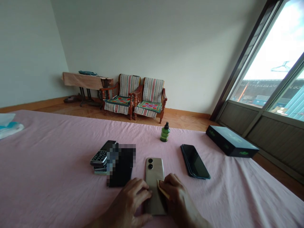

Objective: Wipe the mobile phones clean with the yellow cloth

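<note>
One champagne-coloured smartphone (155, 172) lies back up on the pink sheet (59, 196) at the lower centre of the frame, its camera lenses (150, 163) pointing up near the top edge. Our left hand (135, 198) rests along the phone's left side, fingers bent and thumb spread apart from them, bracing rather than clasping. Our right hand (177, 196) has its fingers closed on a folded yellowish cloth (163, 189), which touches the phone's right side. We judge that the main risk is sliding: the sheet is soft and loosely creased, so a hard sideways push from the right could skid the phone leftward if our left fingers slacken. That could knock it into the dark flat item (122, 172) just beside it, and perhaps jostle the stacked keypad phone (99, 156) at centre left. Grit caught in the cloth might scratch the back or lenses. A wide swing of our right elbow seems less likely to reach the black-screened smartphone (196, 161), right of centre.
</note>
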A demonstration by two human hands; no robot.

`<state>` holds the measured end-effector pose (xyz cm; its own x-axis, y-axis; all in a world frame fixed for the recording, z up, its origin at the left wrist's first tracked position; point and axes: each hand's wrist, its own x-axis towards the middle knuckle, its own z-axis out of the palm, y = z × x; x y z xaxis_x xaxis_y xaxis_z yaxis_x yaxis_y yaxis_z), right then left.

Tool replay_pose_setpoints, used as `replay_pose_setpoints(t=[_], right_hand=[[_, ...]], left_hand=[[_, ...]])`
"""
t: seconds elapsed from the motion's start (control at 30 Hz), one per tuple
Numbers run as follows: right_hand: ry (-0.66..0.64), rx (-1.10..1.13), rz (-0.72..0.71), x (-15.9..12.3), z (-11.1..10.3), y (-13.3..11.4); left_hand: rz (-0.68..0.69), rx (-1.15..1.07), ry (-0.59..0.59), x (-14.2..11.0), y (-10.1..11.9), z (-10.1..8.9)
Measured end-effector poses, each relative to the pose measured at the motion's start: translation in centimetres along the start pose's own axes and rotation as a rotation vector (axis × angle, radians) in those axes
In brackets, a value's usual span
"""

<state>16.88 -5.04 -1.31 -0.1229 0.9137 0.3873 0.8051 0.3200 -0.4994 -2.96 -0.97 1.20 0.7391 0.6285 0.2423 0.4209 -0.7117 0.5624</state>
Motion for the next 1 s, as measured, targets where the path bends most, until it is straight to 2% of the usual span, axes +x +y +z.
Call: replay_pose_setpoints(t=[0.1, 0.17, 0.37, 0.53, 0.67, 0.87, 1.0], right_hand=[[-0.040, -0.009, -0.062, -1.3, 0.5, -0.7], [-0.056, -0.022, -0.082, -1.0, 0.6, -0.9], [0.010, -0.024, 0.004, 4.1, 0.3, 0.1], [0.083, 0.040, 0.061, 7.5, 2.3, 0.4], [0.069, 0.048, 0.042, 8.0, 3.1, -0.3], [0.075, 0.040, 0.068, 7.8, 2.1, 0.5], [0.072, 0.031, 0.071, 7.8, 2.1, 0.6]], left_hand=[[-0.005, -0.010, -0.016, 0.0, 0.2, -0.1], [-0.011, -0.007, -0.036, 0.0, 0.4, -0.2], [-0.030, 0.030, -0.059, 0.0, 0.5, -0.5], [-0.039, 0.046, -0.081, 0.2, 0.6, -0.6], [-0.050, 0.065, -0.087, 0.3, 0.9, -0.8], [-0.055, 0.044, -0.103, 0.3, 0.9, -1.0], [-0.053, 0.052, -0.103, 0.2, 0.9, -0.8]])
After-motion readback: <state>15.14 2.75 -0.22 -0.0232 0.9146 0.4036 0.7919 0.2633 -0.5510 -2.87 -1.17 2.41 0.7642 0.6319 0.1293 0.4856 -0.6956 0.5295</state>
